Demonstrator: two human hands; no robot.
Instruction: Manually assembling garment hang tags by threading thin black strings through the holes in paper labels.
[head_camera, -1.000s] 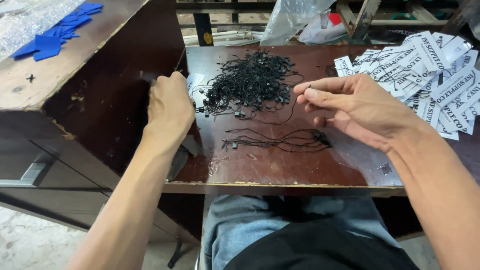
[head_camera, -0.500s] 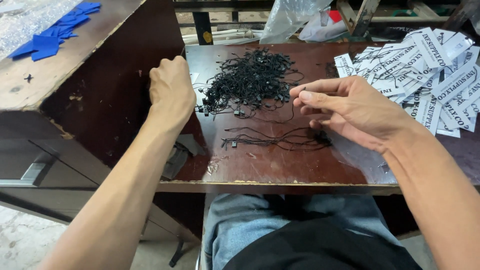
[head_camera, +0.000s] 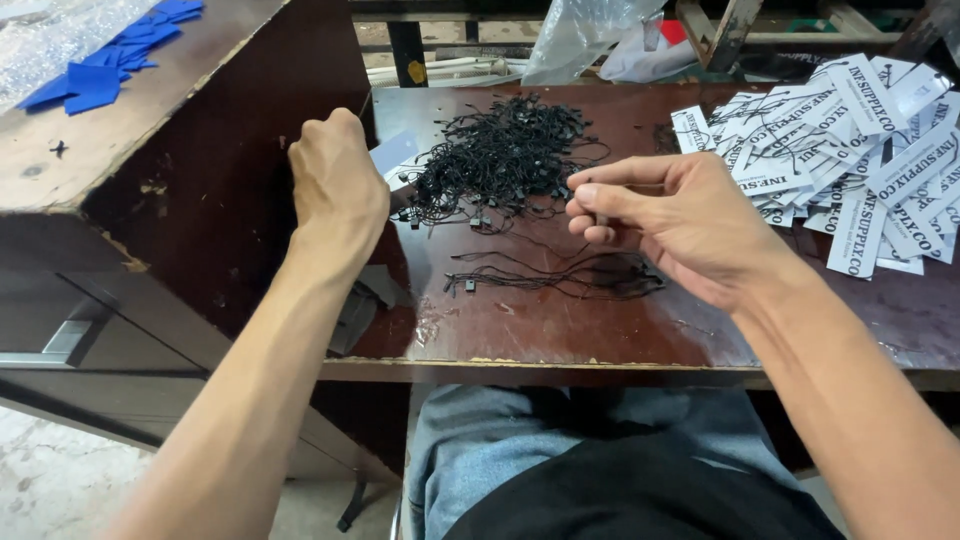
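My left hand (head_camera: 335, 185) is a closed fist at the left edge of the dark wooden table (head_camera: 560, 335), and a pale card tag (head_camera: 393, 155) sticks out beside its fingers. My right hand (head_camera: 690, 225) hovers over the table's middle, thumb and forefinger pinched on the end of a thin black string (head_camera: 601, 218). Between the two hands, farther back, lies a tangled pile of black looped strings (head_camera: 505, 150). A small bundle of straightened strings (head_camera: 560, 282) lies just below my right hand. A heap of white printed tags (head_camera: 850, 150) covers the table's right side.
A taller wooden cabinet (head_camera: 180, 200) stands at the left with blue cut pieces (head_camera: 105, 65) on top and a drawer handle (head_camera: 60, 340) below. A clear plastic bag (head_camera: 590, 35) sits behind the table. My lap (head_camera: 600, 470) is under the front edge.
My left hand has lifted and moved away from me along the table's left edge. My right hand has closed its fingers into a pinch and shifted slightly toward the string pile.
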